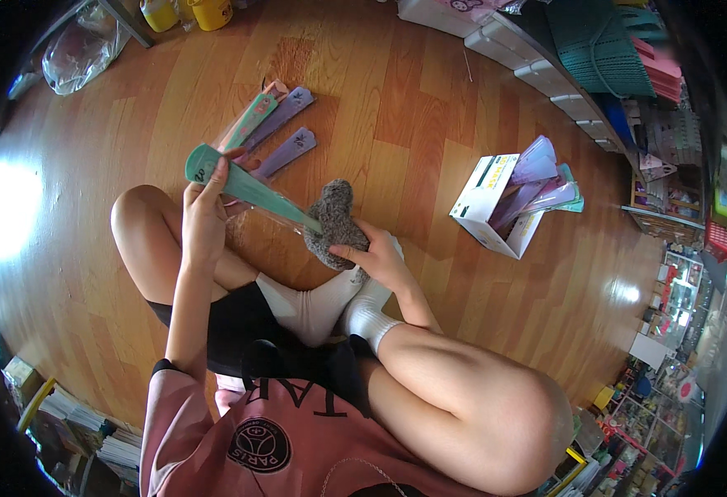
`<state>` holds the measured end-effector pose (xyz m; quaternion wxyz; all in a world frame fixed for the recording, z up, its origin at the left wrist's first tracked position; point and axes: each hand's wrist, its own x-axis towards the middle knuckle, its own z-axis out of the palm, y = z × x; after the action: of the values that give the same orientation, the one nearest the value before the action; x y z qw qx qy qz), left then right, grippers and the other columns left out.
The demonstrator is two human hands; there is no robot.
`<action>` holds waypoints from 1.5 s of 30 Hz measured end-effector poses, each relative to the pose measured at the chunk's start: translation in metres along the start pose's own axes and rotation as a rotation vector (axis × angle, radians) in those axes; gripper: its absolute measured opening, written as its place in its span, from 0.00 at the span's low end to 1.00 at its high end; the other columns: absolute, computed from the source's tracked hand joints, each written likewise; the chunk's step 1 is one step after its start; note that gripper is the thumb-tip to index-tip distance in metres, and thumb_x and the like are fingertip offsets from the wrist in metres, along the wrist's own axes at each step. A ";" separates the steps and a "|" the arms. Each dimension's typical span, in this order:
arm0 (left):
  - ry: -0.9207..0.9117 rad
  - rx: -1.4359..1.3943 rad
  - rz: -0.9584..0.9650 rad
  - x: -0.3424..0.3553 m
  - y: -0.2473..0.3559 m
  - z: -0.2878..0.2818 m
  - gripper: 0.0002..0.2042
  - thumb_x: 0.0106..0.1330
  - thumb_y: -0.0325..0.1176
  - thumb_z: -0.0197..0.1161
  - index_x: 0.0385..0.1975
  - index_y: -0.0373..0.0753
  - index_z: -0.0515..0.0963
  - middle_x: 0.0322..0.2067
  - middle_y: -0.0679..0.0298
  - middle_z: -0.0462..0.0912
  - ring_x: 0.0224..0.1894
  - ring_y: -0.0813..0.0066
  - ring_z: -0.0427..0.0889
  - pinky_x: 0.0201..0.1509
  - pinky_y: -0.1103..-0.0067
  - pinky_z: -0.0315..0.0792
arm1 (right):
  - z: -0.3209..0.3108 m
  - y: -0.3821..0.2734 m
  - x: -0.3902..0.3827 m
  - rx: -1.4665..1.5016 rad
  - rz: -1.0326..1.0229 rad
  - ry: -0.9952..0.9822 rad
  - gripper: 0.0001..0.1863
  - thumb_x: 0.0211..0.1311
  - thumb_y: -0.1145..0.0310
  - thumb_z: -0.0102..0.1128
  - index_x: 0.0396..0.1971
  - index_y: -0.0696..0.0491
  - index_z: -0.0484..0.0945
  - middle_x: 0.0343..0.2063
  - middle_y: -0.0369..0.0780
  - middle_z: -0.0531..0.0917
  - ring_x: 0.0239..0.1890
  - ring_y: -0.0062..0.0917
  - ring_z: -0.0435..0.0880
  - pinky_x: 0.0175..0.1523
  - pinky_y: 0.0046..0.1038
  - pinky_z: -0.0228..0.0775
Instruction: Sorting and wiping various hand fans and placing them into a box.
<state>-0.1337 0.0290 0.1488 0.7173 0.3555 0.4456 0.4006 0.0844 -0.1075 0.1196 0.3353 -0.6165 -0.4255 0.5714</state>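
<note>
My left hand [206, 203] grips a long, tapered mint-green piece [256, 191] in clear plastic near its wide, rounded end. The narrow end reaches into a fluffy grey cloth [333, 207], which my right hand [367, 257] holds, thumb across its lower part, above my white socks. Just beyond my left hand, similar tapered lavender pieces [289, 149] lie on the wooden floor, with another green piece [258, 111] and pink ones among them, partly hidden by the held piece and my fingers.
An open white box [468, 199] of lavender and green pieces stands to my right. White drawers [506, 54] and stacked teal items [587, 50] line the upper right. Yellow containers [207, 12] and a plastic bag [77, 58] sit at the upper left. Crowded shelves [653, 389] stand at the lower right.
</note>
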 end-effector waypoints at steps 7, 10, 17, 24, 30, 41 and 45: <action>-0.097 0.087 -0.060 -0.009 -0.014 0.010 0.15 0.65 0.36 0.57 0.43 0.29 0.74 0.36 0.56 0.81 0.36 0.70 0.82 0.41 0.75 0.78 | 0.000 0.034 -0.006 0.184 -0.019 0.190 0.21 0.46 0.63 0.71 0.38 0.61 0.77 0.30 0.40 0.83 0.33 0.19 0.80 0.41 0.23 0.70; -0.161 0.147 -0.066 -0.005 -0.004 0.021 0.12 0.63 0.32 0.60 0.38 0.28 0.76 0.32 0.56 0.82 0.35 0.71 0.83 0.42 0.77 0.78 | 0.002 0.044 -0.005 0.307 -0.033 0.270 0.20 0.45 0.65 0.72 0.37 0.61 0.77 0.30 0.39 0.83 0.32 0.19 0.80 0.40 0.23 0.71; -0.292 0.272 0.086 -0.006 0.014 0.100 0.12 0.60 0.27 0.61 0.41 0.26 0.74 0.39 0.54 0.80 0.42 0.67 0.81 0.44 0.75 0.78 | -0.014 0.044 -0.005 0.580 -0.105 0.550 0.18 0.46 0.70 0.71 0.36 0.62 0.77 0.29 0.38 0.81 0.31 0.19 0.79 0.38 0.22 0.71; -0.602 0.543 0.239 0.003 0.013 0.204 0.11 0.59 0.22 0.59 0.42 0.28 0.74 0.40 0.56 0.80 0.44 0.70 0.80 0.48 0.78 0.74 | -0.036 0.058 -0.027 0.862 -0.047 0.737 0.18 0.48 0.71 0.70 0.39 0.61 0.76 0.33 0.37 0.81 0.34 0.18 0.78 0.41 0.22 0.70; -0.793 0.615 0.504 0.021 -0.005 0.303 0.11 0.57 0.28 0.62 0.37 0.29 0.77 0.31 0.57 0.82 0.37 0.74 0.81 0.43 0.78 0.73 | -0.005 0.099 -0.033 0.758 0.005 0.584 0.20 0.49 0.67 0.69 0.41 0.60 0.75 0.35 0.37 0.80 0.36 0.18 0.78 0.44 0.22 0.69; -0.965 1.124 0.414 0.063 -0.135 0.400 0.17 0.56 0.37 0.58 0.38 0.27 0.74 0.34 0.39 0.78 0.42 0.47 0.78 0.47 0.63 0.70 | -0.007 0.103 -0.027 0.686 -0.034 0.569 0.19 0.51 0.66 0.66 0.39 0.61 0.74 0.34 0.38 0.79 0.37 0.19 0.77 0.43 0.22 0.69; -0.837 1.132 0.325 0.069 -0.163 0.415 0.21 0.57 0.41 0.58 0.38 0.26 0.73 0.34 0.44 0.78 0.42 0.52 0.78 0.45 0.67 0.69 | -0.005 0.104 -0.026 0.750 -0.085 0.558 0.19 0.54 0.66 0.64 0.40 0.61 0.73 0.33 0.39 0.79 0.36 0.19 0.76 0.42 0.22 0.68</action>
<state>0.3112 -0.0422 0.1277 0.4650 0.8581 0.2142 0.0401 0.1041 -0.1735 0.0371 0.6597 -0.5649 -0.1081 0.4838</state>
